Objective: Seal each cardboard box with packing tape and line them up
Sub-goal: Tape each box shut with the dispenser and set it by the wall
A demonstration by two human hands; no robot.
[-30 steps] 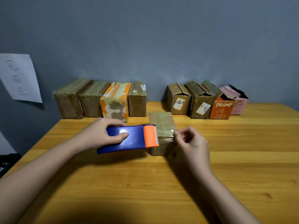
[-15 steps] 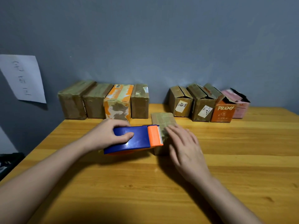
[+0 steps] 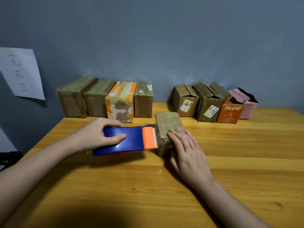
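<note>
The small taped cardboard box (image 3: pixel 169 129) sits on the desk (image 3: pixel 230 162) a little forward of the back rows, with bare wood open to its right and across the whole near half of the desk. The left hand (image 3: pixel 97 135) grips the blue and orange tape dispenser (image 3: pixel 126 140), its fingers curled over the far edge and thumb on top, the orange toothed end touching the box's left side. The right hand (image 3: pixel 185 150) lies flat, fingers straight, pressing on the box's near top edge. Along the wall, a row of four sealed boxes (image 3: pixel 105 99) stands at back left; a gap separates them from four boxes (image 3: pixel 213 102) at back right with flaps partly open, contents hidden.
</note>
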